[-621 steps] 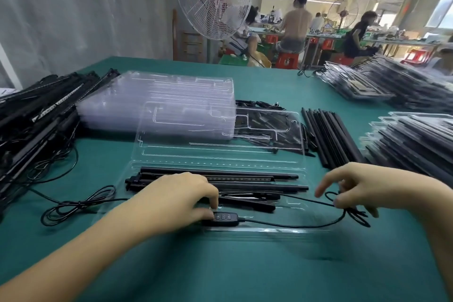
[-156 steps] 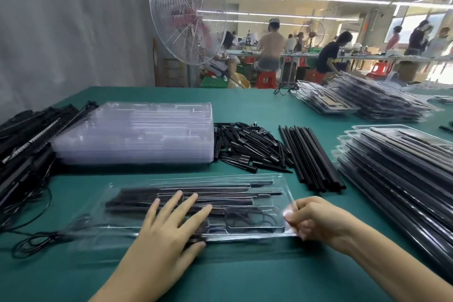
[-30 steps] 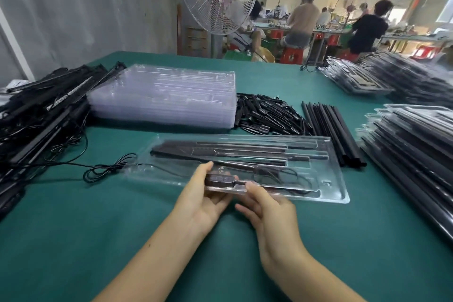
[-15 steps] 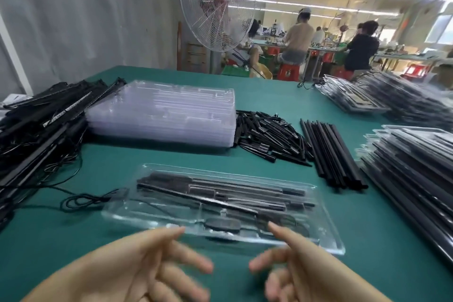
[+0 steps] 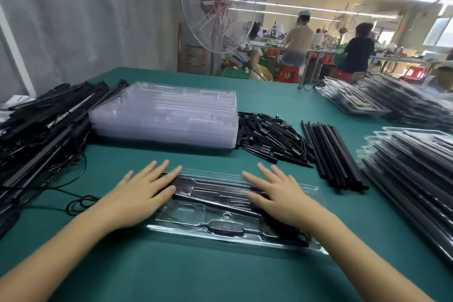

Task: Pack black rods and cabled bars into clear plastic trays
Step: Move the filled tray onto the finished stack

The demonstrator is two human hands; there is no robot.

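Both hands are lying flat, fingers straight and slightly spread, on the lid of a closed clear tray (image 5: pixel 215 203) in the lower centre of the frame. The left hand (image 5: pixel 139 193) is pressing its left end and the right hand (image 5: pixel 282 196) its right part, and neither is gripping anything. The tray is resting on the green bench (image 5: pixel 196 272). Through the plastic, black rods (image 5: pixel 215 185) are showing lengthwise between the hands, but glare and the palms are covering their ends, so their number is hard to make out. A black controller (image 5: pixel 226 226) is sitting in a pocket along the near edge, and its cable is mostly hidden under the right wrist. At the left, a pile of cabled bars (image 5: pixel 36 130) is running off the frame edge. A stack of empty trays (image 5: pixel 166 117) is standing at centre behind the hands, with loose long rods (image 5: pixel 331 157) further right. At the right edge, packed trays (image 5: pixel 411 167) are being cut off by the frame.
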